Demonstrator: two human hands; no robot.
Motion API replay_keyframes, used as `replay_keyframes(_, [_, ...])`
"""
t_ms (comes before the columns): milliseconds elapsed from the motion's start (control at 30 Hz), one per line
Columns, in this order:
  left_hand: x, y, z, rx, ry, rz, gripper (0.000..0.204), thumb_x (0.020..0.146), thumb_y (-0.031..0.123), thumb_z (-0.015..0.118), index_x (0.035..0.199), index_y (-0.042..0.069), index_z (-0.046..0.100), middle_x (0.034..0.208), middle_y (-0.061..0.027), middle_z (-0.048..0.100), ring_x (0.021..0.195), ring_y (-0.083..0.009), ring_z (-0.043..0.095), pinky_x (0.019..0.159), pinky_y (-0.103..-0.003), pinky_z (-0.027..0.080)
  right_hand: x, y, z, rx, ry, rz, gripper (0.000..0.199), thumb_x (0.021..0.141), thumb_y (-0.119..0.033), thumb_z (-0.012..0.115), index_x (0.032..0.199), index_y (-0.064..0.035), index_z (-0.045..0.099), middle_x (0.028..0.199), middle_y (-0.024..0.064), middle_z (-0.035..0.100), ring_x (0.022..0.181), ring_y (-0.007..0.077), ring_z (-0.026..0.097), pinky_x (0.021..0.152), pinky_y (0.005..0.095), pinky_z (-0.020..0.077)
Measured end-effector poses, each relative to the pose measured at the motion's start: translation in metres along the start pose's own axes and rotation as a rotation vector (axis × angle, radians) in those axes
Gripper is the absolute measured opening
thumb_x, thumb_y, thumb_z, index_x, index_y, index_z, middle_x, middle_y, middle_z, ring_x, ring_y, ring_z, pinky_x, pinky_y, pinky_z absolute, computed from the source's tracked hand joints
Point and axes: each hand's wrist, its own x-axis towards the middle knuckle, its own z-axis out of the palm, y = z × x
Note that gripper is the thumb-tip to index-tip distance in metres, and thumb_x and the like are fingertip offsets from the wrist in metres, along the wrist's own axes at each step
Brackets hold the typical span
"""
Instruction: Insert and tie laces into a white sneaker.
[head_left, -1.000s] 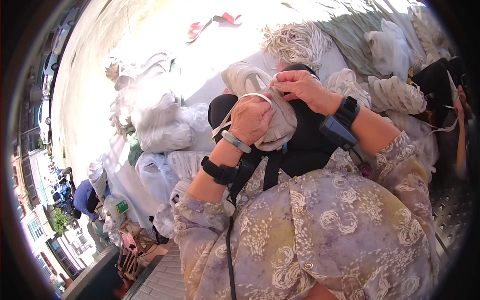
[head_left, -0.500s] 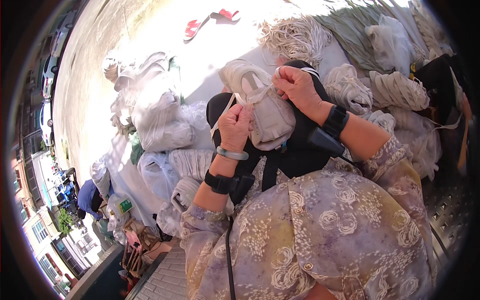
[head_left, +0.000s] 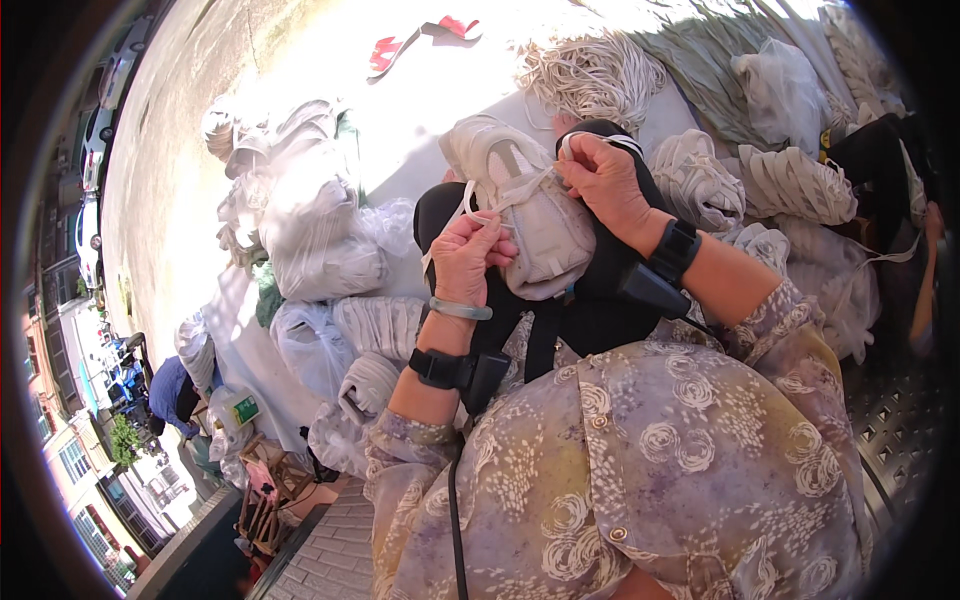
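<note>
White shoe [head_left: 535,215] lies sole-down on the person's dark lap cloth [head_left: 590,310], between the two hands, toe pointing away from the body. Left hand [head_left: 470,262] sits at the shoe's near left side, its fingers [head_left: 487,228] curled shut and pinching a white lace [head_left: 447,222] that runs from the fingertips back toward the shoe's upper. Right hand [head_left: 608,180] rests at the shoe's far right edge, fingers bent and closed on another stretch of lace just above the tongue. Both wrists carry black bands, the left also a pale bangle [head_left: 460,309].

Left of the left fingers stand clear plastic bags [head_left: 320,250] stuffed with white material, knotted at the top; more such bags [head_left: 330,340] lie below the wrist. Beyond the right fingers, a loose heap of white laces [head_left: 590,75] spreads on the ground, and bundled white strips [head_left: 790,185] lie further right. A bag [head_left: 785,85] of pale stuff sits past those. Red sandals [head_left: 415,40] lie well apart, far up on the sunlit pavement
</note>
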Motion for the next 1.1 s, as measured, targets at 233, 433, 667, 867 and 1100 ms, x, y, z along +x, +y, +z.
replay_keyframes(233, [0.0,-0.005,-0.002,0.212,0.007,0.078,0.013,0.084,0.012,0.063,0.092,0.002,0.061,0.071,-0.0026,0.06,0.054,-0.0072,0.055,0.047,-0.017,0.043,-0.001,0.005,-0.001,-0.091,-0.006,-0.09,0.011,0.077,-0.002,0.06,0.086,-0.0021,0.053,0.067,0.0,0.052,0.063,0.0061,0.047,0.059,0.0217,0.042])
replay_keyframes(433, [0.002,-0.009,0.005,0.189,0.098,0.162,0.003,0.084,0.007,0.06,0.083,0.005,0.058,0.065,0.0032,0.053,0.053,-0.0029,0.048,0.046,-0.017,0.038,-0.003,0.003,-0.001,-0.114,0.006,-0.108,0.013,0.076,-0.001,0.06,0.085,-0.0014,0.052,0.066,0.0016,0.052,0.061,0.0069,0.048,0.058,0.0224,0.0422])
replay_keyframes(667, [0.01,-0.012,0.006,0.272,0.18,0.312,0.003,0.084,0.005,0.06,0.084,0.004,0.057,0.065,0.004,0.05,0.054,-0.0026,0.045,0.049,-0.018,0.038,-0.002,0.0,-0.001,-0.27,0.0,-0.238,0.013,0.075,-0.002,0.058,0.086,-0.0021,0.052,0.064,0.0081,0.051,0.057,0.0186,0.051,0.056,0.0284,0.0431])
replay_keyframes(867, [0.018,-0.021,-0.003,0.369,0.198,0.347,0.007,0.085,0.01,0.061,0.088,0.005,0.058,0.073,0.0028,0.054,0.059,-0.0033,0.049,0.053,-0.019,0.043,0.0,-0.003,0.001,-0.477,-0.02,-0.478,0.018,0.077,-0.001,0.053,0.093,-0.0024,0.047,0.077,0.0168,0.054,0.074,0.0368,0.055,0.064,0.039,0.0446])
replay_keyframes(1100, [0.027,-0.027,-0.006,0.679,0.257,0.497,0.007,0.084,0.011,0.061,0.088,0.006,0.058,0.072,0.0023,0.055,0.058,-0.0032,0.05,0.052,-0.02,0.045,-0.002,-0.001,0.005,-0.607,-0.086,-0.54,0.018,0.079,-0.003,0.049,0.097,-0.002,0.046,0.087,0.0181,0.054,0.086,0.0366,0.054,0.075,0.0417,0.0432])
